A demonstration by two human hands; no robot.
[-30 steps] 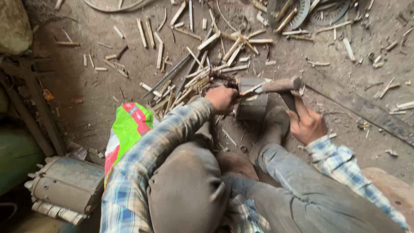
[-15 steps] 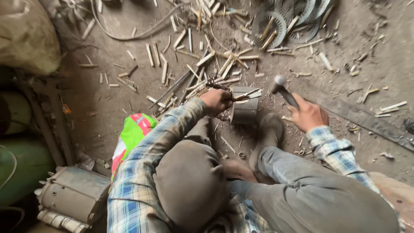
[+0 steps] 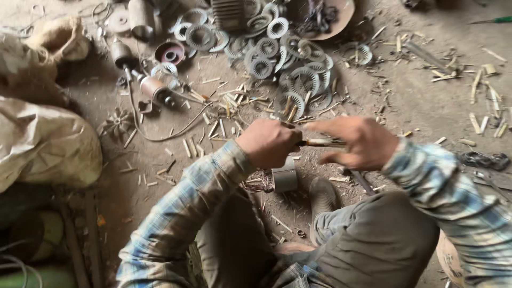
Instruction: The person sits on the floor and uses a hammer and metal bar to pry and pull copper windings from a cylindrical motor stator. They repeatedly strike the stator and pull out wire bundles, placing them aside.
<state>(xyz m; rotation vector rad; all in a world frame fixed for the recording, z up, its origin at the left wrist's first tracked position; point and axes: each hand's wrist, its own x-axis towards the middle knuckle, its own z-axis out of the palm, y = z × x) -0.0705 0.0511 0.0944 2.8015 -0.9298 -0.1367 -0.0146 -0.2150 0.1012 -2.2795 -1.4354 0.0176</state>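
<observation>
Your left hand (image 3: 269, 143) is a closed fist around one end of a thin wooden stick (image 3: 320, 142); your right hand (image 3: 362, 143) pinches its other end, so both hands are clamped on it, close together above the dirt floor (image 3: 416, 101); a small metal cylinder (image 3: 285, 178) stands just below; toothed metal rings (image 3: 288, 58) lie scattered beyond.

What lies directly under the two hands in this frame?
Beneath the left hand and right hand, which share a thin stick-like piece, sits a small metal cylinder on the dirt floor. Its upper part is hidden by the left hand.
</observation>
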